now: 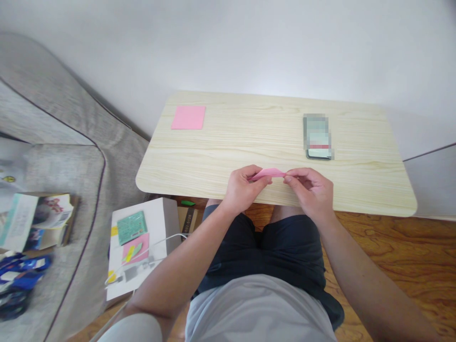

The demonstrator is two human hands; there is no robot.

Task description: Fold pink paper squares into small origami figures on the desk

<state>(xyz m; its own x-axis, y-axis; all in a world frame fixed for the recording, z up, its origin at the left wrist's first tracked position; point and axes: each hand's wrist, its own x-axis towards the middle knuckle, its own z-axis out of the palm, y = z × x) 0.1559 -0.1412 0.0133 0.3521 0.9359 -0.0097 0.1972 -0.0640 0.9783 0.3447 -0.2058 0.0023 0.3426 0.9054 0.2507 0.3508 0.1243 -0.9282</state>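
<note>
A folded piece of pink paper (271, 172) is stretched between my two hands, just over the front edge of the light wooden table (235, 137). My left hand (245, 188) pinches its left end between thumb and fingers. At the other end, the thumb and fingertips of my right hand (310, 191) close on the paper's right tip. Some of the paper is hidden behind my left fingers. Flat at the table's back left lies a pink paper square (188, 118).
A phone (318, 137), partly pixelated, lies right of centre on the table. Left below, a white box (144, 213) carries a green packet (131, 226), pink paper and a white cable. The grey sofa (81, 190) holds an opened carton (39, 221) and blue packets.
</note>
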